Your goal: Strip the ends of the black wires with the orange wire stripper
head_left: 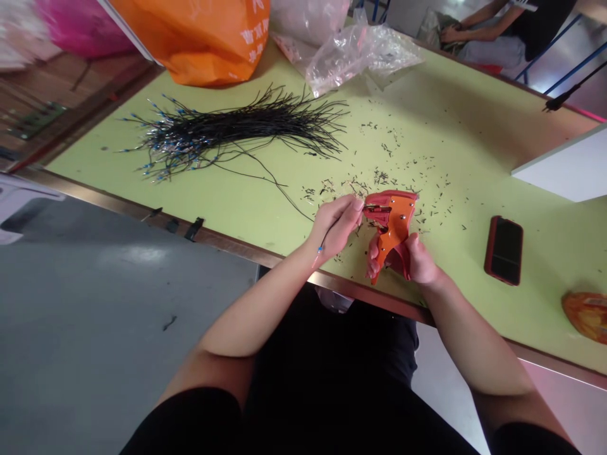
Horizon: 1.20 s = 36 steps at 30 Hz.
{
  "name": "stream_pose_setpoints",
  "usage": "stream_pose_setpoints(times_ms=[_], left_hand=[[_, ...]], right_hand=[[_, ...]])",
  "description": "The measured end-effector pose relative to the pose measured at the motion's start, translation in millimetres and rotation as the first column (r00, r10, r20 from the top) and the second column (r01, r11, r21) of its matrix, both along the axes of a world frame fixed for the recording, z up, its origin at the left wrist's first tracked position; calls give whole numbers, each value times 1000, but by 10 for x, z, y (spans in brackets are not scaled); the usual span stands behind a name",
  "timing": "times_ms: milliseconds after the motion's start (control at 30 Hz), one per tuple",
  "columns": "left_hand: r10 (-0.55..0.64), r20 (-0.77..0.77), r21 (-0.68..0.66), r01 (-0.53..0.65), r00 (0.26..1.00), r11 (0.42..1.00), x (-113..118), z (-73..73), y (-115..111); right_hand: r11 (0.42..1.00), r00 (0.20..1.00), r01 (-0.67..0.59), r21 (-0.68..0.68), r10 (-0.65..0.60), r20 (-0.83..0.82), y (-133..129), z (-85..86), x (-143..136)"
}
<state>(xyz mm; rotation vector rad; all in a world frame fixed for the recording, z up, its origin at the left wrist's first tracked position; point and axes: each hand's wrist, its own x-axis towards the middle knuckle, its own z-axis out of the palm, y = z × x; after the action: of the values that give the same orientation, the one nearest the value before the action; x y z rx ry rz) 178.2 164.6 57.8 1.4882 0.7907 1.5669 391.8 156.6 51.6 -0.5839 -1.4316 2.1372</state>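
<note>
My left hand (pixel 336 222) pinches a thin black wire (pixel 326 239) whose blue-tipped end hangs over the wrist. The wire's other end is at the jaws of an orange and red wire stripper (pixel 397 218). My right hand (pixel 420 259) is wrapped round the stripper's handles, its fingers partly hidden behind them. To the upper left lies a large bundle of black wires (pixel 237 126), many with blue ends at the left side. Small black scraps (pixel 380 177) are scattered around and beyond the tool.
An orange bag (pixel 213 44) and clear plastic bags (pixel 341 57) sit at the back. A phone (pixel 504 250) lies to the right, near an orange packet (pixel 587 315) and a white panel (pixel 569 165). Another person (pixel 502 31) sits beyond the table.
</note>
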Motion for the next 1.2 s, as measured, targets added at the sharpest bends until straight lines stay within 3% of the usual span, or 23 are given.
stream_pose_setpoints(times_ms=[367,633,1067,1167,1200], left_hand=[[-15,51,-22,16,999,1000,-22,-19,25],[-78,133,-80,89,988,993,23,-26,43],[-85,295,-41,102,952,994,62,-25,30],[-15,331,-101,51,944,994,-74,-39,83],[63,358,-128,-17,932,992,-142,-47,113]], right_hand=[[987,987,160,-22,-159,28,-94,-8,-188],[963,962,271,5,-271,-21,-190,-44,-309],[948,943,316,44,-308,-127,-223,28,-383],[875,868,479,69,-461,-185,-169,125,-294],[793,779,606,56,-578,-243,-119,167,-220]])
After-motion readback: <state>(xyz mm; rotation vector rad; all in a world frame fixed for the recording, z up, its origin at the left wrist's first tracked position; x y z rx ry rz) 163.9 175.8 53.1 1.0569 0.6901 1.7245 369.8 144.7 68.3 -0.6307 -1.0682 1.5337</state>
